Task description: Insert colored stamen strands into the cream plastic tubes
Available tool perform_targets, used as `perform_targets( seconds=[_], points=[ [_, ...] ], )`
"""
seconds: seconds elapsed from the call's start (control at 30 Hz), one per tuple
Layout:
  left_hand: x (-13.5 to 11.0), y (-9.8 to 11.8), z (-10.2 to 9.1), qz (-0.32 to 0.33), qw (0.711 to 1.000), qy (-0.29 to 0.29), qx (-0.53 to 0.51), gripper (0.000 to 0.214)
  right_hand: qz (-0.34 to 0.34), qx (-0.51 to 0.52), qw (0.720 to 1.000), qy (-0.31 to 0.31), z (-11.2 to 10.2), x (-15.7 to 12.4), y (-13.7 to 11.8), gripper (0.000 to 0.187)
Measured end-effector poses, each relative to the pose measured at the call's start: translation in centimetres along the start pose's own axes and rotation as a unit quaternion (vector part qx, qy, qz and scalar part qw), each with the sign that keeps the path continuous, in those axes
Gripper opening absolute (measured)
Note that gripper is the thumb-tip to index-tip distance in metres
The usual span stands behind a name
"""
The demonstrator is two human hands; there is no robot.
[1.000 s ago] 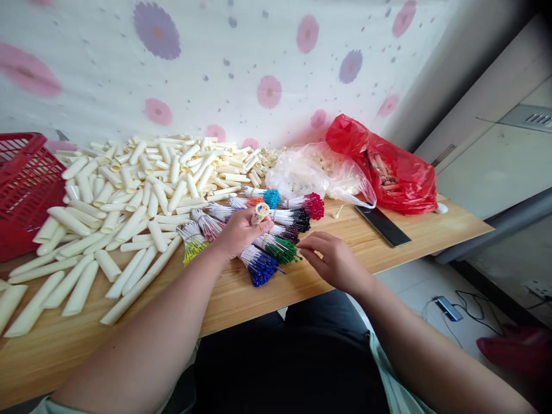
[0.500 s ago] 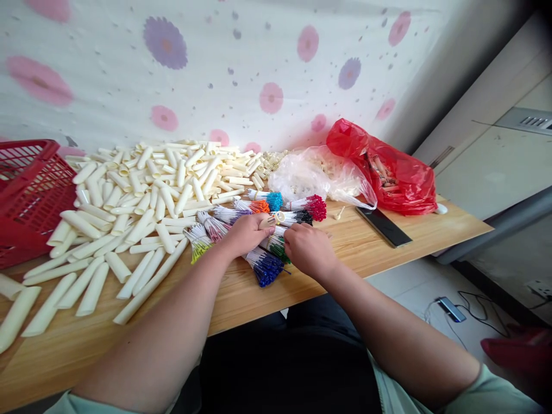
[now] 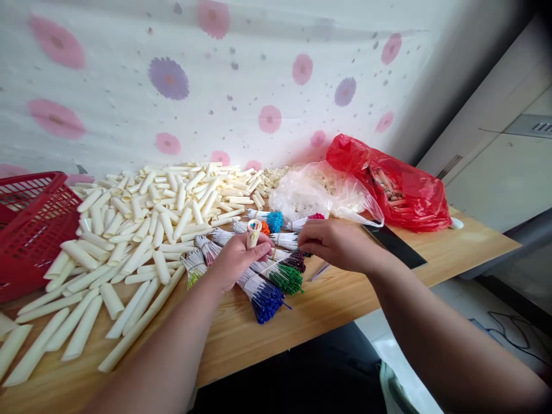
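My left hand (image 3: 235, 261) is closed around a small cream tube (image 3: 253, 232), held upright with coloured tips showing in its open top. My right hand (image 3: 334, 244) hovers just right of it, fingers pinched over the bundles of thin white sticks with coloured heads (image 3: 276, 276) that lie fanned on the wooden table (image 3: 336, 305). What the pinch holds is too fine to name. Blue (image 3: 267, 299), green (image 3: 288, 279), teal (image 3: 275, 220) and yellow-green (image 3: 192, 276) bundles show around the hands.
A large heap of cream tubes (image 3: 146, 224) covers the table's left half. A red plastic basket (image 3: 30, 230) stands at the far left. Behind the bundles lie a clear plastic bag (image 3: 314, 192), a red plastic bag (image 3: 392, 187) and a flat black strip (image 3: 394, 244).
My right hand has moved up and right from the green bundle to the bundles behind it. My left hand has turned the tube upright. The view has tilted upward.
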State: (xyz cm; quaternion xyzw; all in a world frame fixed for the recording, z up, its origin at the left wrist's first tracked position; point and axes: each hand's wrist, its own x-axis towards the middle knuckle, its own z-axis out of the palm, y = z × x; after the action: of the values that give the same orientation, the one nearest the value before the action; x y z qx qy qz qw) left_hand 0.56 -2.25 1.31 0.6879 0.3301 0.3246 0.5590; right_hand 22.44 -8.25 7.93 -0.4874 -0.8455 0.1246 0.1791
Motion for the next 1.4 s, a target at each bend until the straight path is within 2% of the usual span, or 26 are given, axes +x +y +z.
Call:
perform_targets(
  seconds=[0.1, 0.2, 0.3, 0.4, 0.5, 0.7, 0.83, 0.97, 1.17, 1.4],
  points=[
    [-0.1, 0.0, -0.1, -0.017, 1.0, -0.005, -0.016, 0.021, -0.057, 0.007, 0.998, 0.014, 1.3, 3.2, -0.5, 0.015],
    [0.1, -0.5, -0.7, -0.001, 0.999, 0.052, -0.011, 0.021, -0.065, 0.119, 0.987, 0.089, 3.6, 5.3, 0.0, 0.011],
    [0.3, -1.0, -1.2, 0.023, 0.993, 0.114, -0.027, 0.021, -0.051, 0.282, 0.941, 0.18, 5.7, 6.4, 1.0, 0.016],
    [0.4, -1.2, -1.4, 0.027, 0.987, 0.144, -0.073, 0.021, -0.062, 0.338, 0.915, 0.214, 6.8, 6.8, 1.6, 0.016],
    [0.3, -1.2, -0.9, 0.02, 0.982, 0.151, -0.115, 0.021, -0.07, 0.353, 0.907, 0.218, 7.2, 6.8, 1.6, 0.019],
    [0.3, -0.7, 0.0, 0.003, 0.973, 0.126, -0.191, 0.023, -0.019, 0.477, 0.854, 0.207, 7.4, 6.7, 1.5, 0.018],
    [0.4, -0.8, 0.2, 0.004, 0.97, 0.123, -0.211, 0.022, -0.004, 0.493, 0.85, 0.184, 7.4, 6.8, 1.5, 0.014],
    [0.4, -1.2, 0.1, 0.02, 0.976, 0.135, -0.172, 0.021, 0.031, 0.511, 0.839, 0.182, 7.6, 7.0, 1.2, 0.014],
    [0.2, -1.1, 0.1, 0.032, 0.988, 0.14, -0.064, 0.023, 0.051, 0.511, 0.843, 0.163, 7.6, 6.9, 1.0, 0.021],
    [0.4, -0.7, 0.4, 0.013, 0.989, 0.143, -0.028, 0.022, 0.07, 0.516, 0.839, 0.154, 7.9, 6.8, 0.9, 0.025]
  ],
)
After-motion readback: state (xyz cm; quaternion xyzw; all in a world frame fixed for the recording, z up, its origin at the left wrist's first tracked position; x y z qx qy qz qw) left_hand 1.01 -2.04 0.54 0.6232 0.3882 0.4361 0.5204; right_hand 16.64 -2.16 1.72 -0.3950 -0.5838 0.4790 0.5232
